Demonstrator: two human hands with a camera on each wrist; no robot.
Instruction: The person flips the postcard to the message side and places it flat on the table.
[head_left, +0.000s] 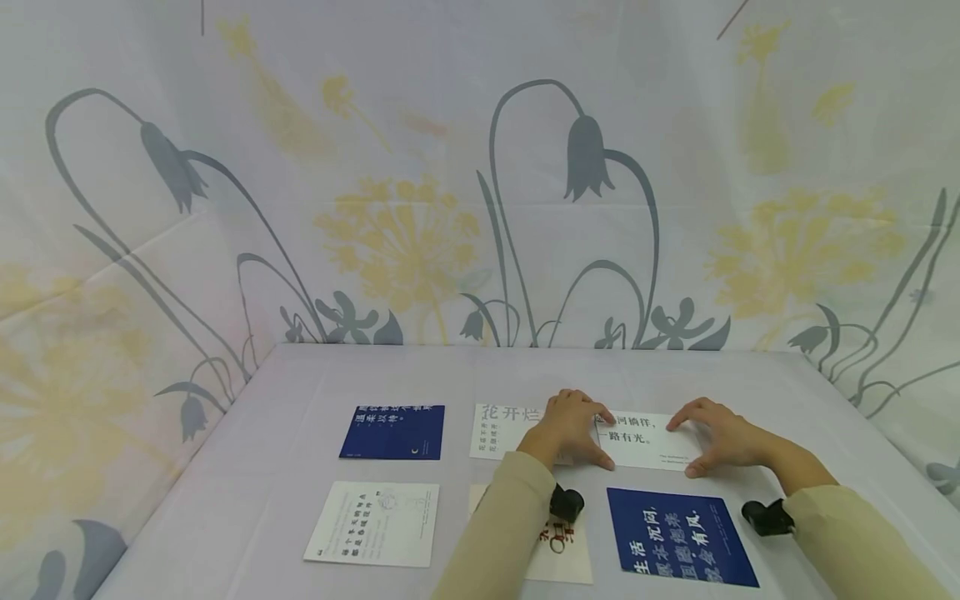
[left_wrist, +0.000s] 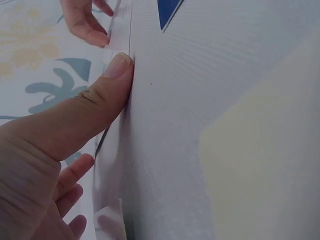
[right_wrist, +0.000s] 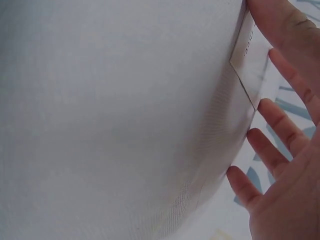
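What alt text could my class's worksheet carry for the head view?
A person's left hand and right hand touch opposite ends of a white printed card on a pale table. Five more cards, two of them dark blue, complete two rows of three; a flower-patterned backdrop rises behind.

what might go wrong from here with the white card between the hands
The left hand and right hand both touch the white card between them, so uneven pressure might skew it. The left hand also covers part of the gray-lettered card, which could shift along. The left sleeve overlaps the cream card in the head view and might brush it.
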